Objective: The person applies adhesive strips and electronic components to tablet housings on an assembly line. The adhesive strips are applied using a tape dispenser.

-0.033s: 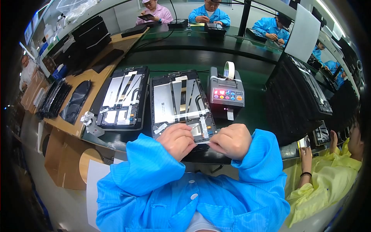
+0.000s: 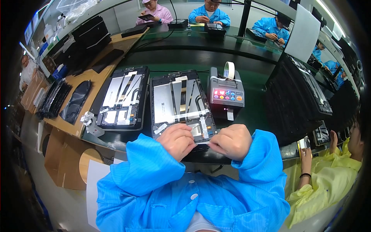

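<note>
In front of me lies an opened tablet [image 2: 162,102] with its silver inner plates, dark ribbon cables and several pieces of pale tape showing. My left hand [image 2: 177,141] rests over its near edge, thumb and fingers pinched together. Just to the right, my right hand [image 2: 233,141] is closed in a pinch too. A short white strip of tape [image 2: 202,142] stretches between the fingertips of both hands at the tablet's near edge. The fingers partly hide its ends and the tablet's lower corners.
Left stands a stack topped by another opened tablet [image 2: 119,94]. A tape dispenser [image 2: 227,92] with lit buttons is at right, beyond it a tall dark stack [image 2: 284,104]. Black sleeves [image 2: 76,101] lie on cardboard at left. A co-worker's yellow sleeve [image 2: 320,185] is near right.
</note>
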Available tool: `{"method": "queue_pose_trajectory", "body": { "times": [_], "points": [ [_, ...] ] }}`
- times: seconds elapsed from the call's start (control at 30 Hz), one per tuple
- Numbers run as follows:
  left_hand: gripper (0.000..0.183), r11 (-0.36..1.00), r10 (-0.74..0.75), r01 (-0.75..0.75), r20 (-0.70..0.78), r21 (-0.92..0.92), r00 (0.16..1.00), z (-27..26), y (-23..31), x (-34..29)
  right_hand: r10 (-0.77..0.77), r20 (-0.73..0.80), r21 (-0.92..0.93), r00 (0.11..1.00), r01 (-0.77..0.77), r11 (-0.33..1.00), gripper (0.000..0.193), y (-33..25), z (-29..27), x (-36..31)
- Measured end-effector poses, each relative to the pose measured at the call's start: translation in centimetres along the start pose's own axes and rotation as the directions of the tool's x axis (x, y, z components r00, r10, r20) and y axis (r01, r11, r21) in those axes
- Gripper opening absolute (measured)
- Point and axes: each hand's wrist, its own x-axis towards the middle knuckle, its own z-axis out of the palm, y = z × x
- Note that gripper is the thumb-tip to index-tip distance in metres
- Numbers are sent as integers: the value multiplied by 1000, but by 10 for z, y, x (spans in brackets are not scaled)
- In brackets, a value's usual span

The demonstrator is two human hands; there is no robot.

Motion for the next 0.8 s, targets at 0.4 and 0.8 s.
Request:
{"method": "queue_pose_trajectory", "body": {
  "times": [0.4, 0.8],
  "points": [
    [17, 1000, 4, -4, 19, 29, 1000, 0, 0, 0, 21, 16, -14, 1000, -21, 1000, 16, 1, 1, 1],
    [16, 998, -58, 57, -23, -34, 998, -11, 0, -5, 119, -40, -167, 992, -124, 978, 29, -8, -6, 6]
  ]
}}
